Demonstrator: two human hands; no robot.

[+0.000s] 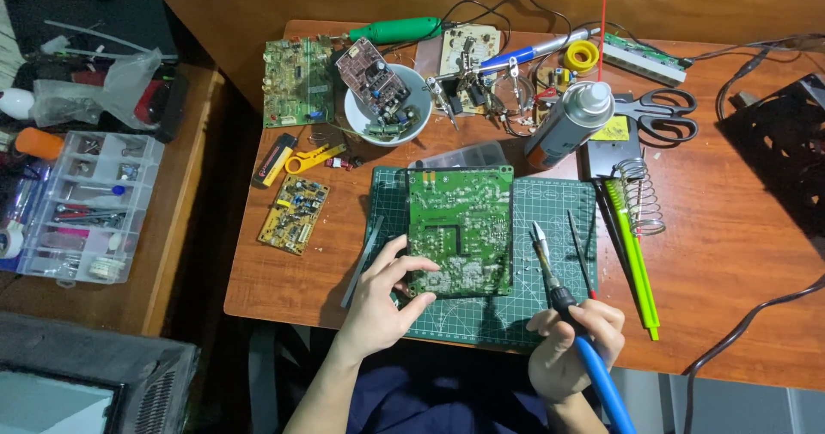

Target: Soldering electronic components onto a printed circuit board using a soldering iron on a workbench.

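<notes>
Left hand (pixel 384 301) gripping the near left corner of a green circuit board (pixel 461 230) on a cutting mat (pixel 550 202) mid-counter, right hand (pixel 574 341) holding a blue-handled soldering iron (pixel 563 301) just right of the board, spray can (pixel 569 125) farther off

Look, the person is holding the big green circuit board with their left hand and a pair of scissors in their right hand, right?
Not quite. The left hand does hold the big green circuit board, but the right hand grips a blue-handled soldering iron, not scissors. The scissors lie untouched at the back of the table, as the head view shows.
</notes>
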